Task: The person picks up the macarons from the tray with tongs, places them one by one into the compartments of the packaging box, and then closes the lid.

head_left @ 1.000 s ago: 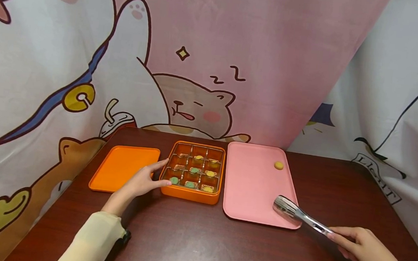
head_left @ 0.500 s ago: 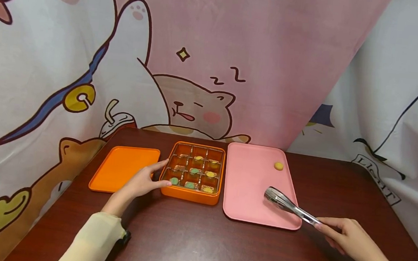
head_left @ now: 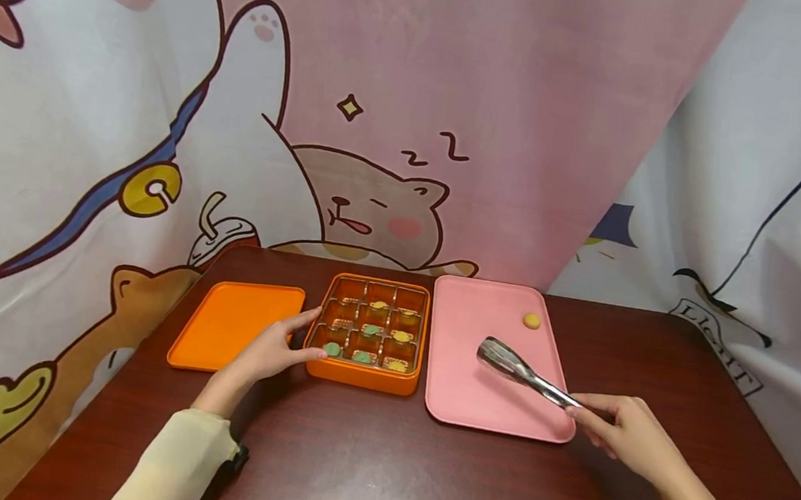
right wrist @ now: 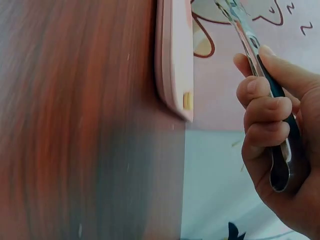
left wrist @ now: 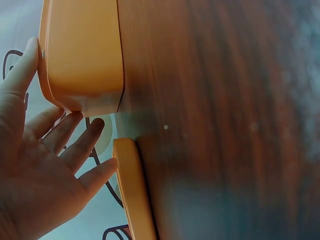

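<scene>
My left hand [head_left: 270, 352] rests at the near left corner of an orange box [head_left: 361, 374], thumb on the front rim and fingers along the left side. In the left wrist view its fingers [left wrist: 82, 150] are spread and fairly straight. A clear divided insert in the box holds several small green pieces [head_left: 331, 349] and yellow pieces [head_left: 402, 337]. My right hand [head_left: 630, 437] grips metal food tongs [head_left: 525, 374] by the handle; their head is over the pink tray [head_left: 459, 402], with nothing seen in it. A small round yellow piece [head_left: 532, 321] lies near the tray's far right corner.
Left of the box lies a flat orange lid [head_left: 237, 323], partly behind my left hand. All of it stands on a dark brown wooden table [head_left: 368, 461]. A printed cloth [head_left: 525, 134] with cartoon animals hangs behind the table's far edge.
My right hand has carried the tongs left and a little forward, from the tray's near right part toward its middle. My left hand and the box stay put.
</scene>
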